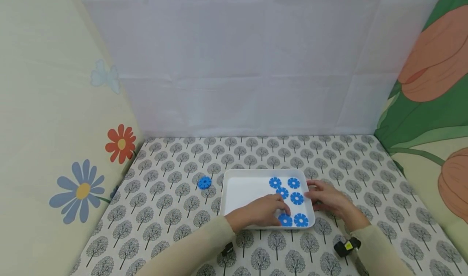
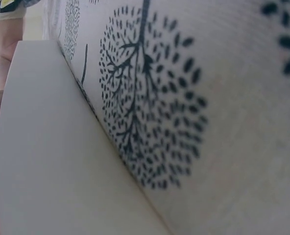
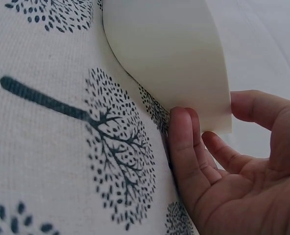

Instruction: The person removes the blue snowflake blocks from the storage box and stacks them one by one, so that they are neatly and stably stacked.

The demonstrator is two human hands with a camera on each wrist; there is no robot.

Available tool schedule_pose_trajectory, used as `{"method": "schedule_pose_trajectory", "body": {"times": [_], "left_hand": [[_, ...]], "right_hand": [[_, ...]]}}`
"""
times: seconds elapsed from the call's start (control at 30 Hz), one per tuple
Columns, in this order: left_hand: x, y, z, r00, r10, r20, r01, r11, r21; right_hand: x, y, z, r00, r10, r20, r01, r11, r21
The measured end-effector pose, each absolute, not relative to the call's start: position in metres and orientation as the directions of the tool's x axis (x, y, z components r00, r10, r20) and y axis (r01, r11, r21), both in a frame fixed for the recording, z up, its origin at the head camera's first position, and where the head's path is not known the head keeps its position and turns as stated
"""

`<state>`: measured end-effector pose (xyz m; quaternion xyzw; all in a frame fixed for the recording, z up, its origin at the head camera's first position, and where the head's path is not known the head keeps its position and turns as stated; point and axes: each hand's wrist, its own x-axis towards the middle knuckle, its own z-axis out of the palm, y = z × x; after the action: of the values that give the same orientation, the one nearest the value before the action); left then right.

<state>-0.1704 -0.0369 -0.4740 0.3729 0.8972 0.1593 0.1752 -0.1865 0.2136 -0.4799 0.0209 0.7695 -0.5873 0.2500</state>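
A white rectangular tray (image 1: 241, 182) sits on the cloth with several blue notched plastic discs (image 1: 297, 198) lying flat in its right half. My left hand (image 1: 265, 209) reaches over the tray's near edge, its thumb and index finger at the edges of a near blue disc (image 1: 286, 221). Another blue disc (image 1: 301, 220) lies just right of that one. At the tray's right side my right hand (image 1: 327, 197) grips the rim, thumb (image 3: 253, 105) inside and fingers (image 3: 181, 132) outside. In the left wrist view the tray wall (image 2: 47, 137) hides most of the left hand.
Left of the tray, a blue notched piece (image 1: 204, 182) lies on the tree-print cloth (image 1: 164, 203). A white sheet (image 1: 219, 65) hangs behind the table. Printed flower panels (image 1: 80, 105) stand at both sides.
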Motion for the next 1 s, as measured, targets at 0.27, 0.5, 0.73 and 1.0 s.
{"method": "schedule_pose_trajectory", "body": {"times": [0.27, 0.5, 0.73, 1.0], "left_hand": [[-0.1741, -0.0370, -0.4736, -0.641, 0.731, -0.233, 0.571, 0.658, 0.491], [-0.1759, -0.0382, -0.4719, -0.619, 0.749, -0.236, 0.577, 0.638, 0.510], [-0.1773, -0.0389, -0.4715, -0.589, 0.772, -0.237, 0.606, 0.617, 0.502], [-0.1764, -0.0392, -0.4699, -0.584, 0.775, -0.241, 0.609, 0.615, 0.500]], "right_hand": [[-0.1871, 0.2135, -0.4806, -0.878, -0.246, -0.412, 0.331, 0.311, -0.891], [-0.1861, 0.2134, -0.4800, -0.877, -0.240, -0.416, 0.340, 0.303, -0.890], [-0.1852, 0.2129, -0.4786, -0.875, -0.238, -0.421, 0.349, 0.292, -0.890], [-0.1856, 0.2125, -0.4783, -0.873, -0.231, -0.430, 0.356, 0.303, -0.884]]}}
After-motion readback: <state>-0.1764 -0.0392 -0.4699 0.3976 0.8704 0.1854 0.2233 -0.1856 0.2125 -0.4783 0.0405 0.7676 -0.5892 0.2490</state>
